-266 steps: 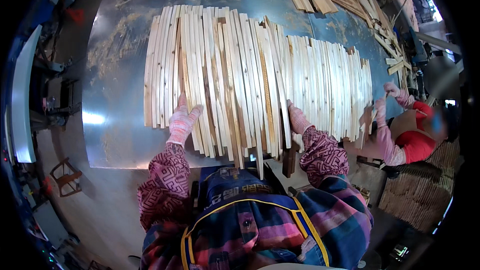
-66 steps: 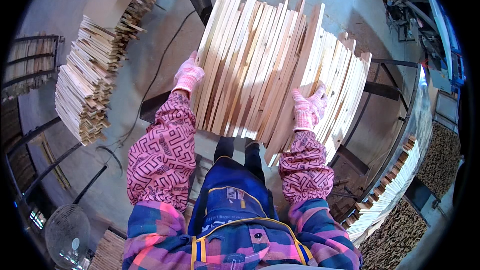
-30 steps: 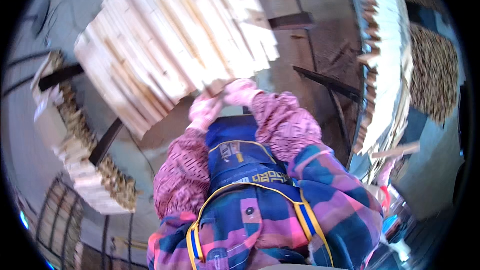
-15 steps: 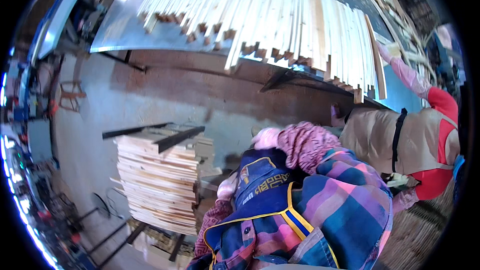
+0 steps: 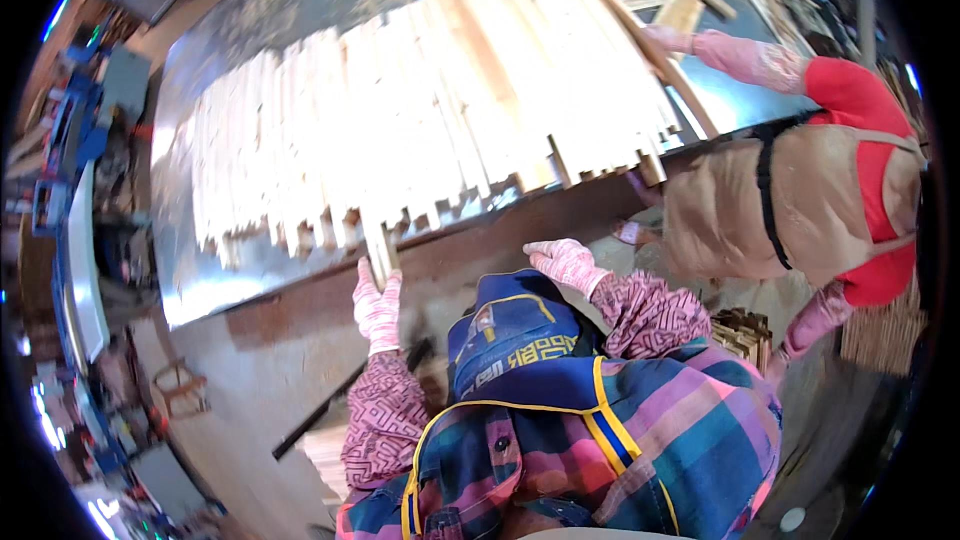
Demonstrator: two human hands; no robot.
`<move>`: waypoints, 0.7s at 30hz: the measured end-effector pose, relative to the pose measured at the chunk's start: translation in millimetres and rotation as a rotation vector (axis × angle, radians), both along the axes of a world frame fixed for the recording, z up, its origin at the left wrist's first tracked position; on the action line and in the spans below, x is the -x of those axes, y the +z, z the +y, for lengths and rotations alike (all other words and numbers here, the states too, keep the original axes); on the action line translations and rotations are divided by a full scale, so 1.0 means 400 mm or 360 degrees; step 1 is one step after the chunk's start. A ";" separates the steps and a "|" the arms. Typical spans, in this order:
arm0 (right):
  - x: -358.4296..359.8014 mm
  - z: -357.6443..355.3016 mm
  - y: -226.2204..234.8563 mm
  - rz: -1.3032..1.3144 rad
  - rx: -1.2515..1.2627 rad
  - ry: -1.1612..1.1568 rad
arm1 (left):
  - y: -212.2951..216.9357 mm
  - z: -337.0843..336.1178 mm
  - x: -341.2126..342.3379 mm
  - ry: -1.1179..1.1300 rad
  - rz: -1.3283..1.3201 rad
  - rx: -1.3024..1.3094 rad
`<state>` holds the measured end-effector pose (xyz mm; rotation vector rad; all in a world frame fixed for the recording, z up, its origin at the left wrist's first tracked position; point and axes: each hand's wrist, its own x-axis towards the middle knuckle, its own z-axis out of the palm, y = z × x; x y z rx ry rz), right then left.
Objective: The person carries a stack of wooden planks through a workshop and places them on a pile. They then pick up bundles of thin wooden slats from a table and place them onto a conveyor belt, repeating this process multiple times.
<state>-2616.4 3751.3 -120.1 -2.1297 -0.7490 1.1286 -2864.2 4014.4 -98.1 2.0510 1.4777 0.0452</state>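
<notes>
Hands (image 5: 377,305) now likelier at slats (image 5: 430,140)

The row of pale wooden slats (image 5: 430,130) fills the metal table (image 5: 200,270) from nine o'clock round to two o'clock, its ragged near ends overhanging the table's front edge, so there is little bare sheet to pass over except a strip at nine o'clock. The left hand (image 5: 377,305) is raised against one overhanging slat end. At two o'clock a co-worker's hand (image 5: 665,38) and body block that side. Between the table's front edge and the right hand (image 5: 565,262) lies open floor.
</notes>
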 end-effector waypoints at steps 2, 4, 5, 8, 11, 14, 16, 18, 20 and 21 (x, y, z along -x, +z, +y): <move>-0.040 -0.025 0.006 -0.0071 -0.0235 -0.0469 | -0.015 0.054 -0.063 -0.0063 0.0154 0.0152; -0.132 -0.060 0.017 -0.0235 -0.0458 -0.0838 | -0.054 0.106 -0.114 -0.0105 0.0397 0.0210; -0.206 -0.062 0.062 -0.0379 -0.0415 -0.0915 | -0.052 0.125 -0.130 -0.0104 0.0536 0.0170; -0.426 -0.080 0.103 -0.0789 -0.0328 -0.1208 | -0.025 0.153 -0.172 -0.0049 0.0708 0.0225; -0.681 -0.086 0.066 -0.1295 -0.0251 -0.1112 | -0.042 0.149 -0.181 0.0089 0.0781 0.0177; -0.905 -0.038 0.014 -0.1176 0.0075 -0.1049 | -0.090 0.141 -0.192 0.0346 0.0817 -0.0032; -1.016 0.003 -0.037 -0.0987 0.0136 -0.1010 | -0.084 0.149 -0.189 0.0388 0.0930 0.0082; -1.089 0.096 -0.034 -0.0853 0.0409 -0.0943 | -0.067 0.164 -0.216 0.0491 0.1015 0.0212; -1.143 0.168 -0.019 -0.0704 0.0641 -0.0953 | -0.083 0.162 -0.200 0.0527 0.1027 0.0280; -1.148 0.205 -0.007 -0.0626 0.0732 -0.0987 | -0.107 0.156 -0.174 0.0570 0.1021 0.0324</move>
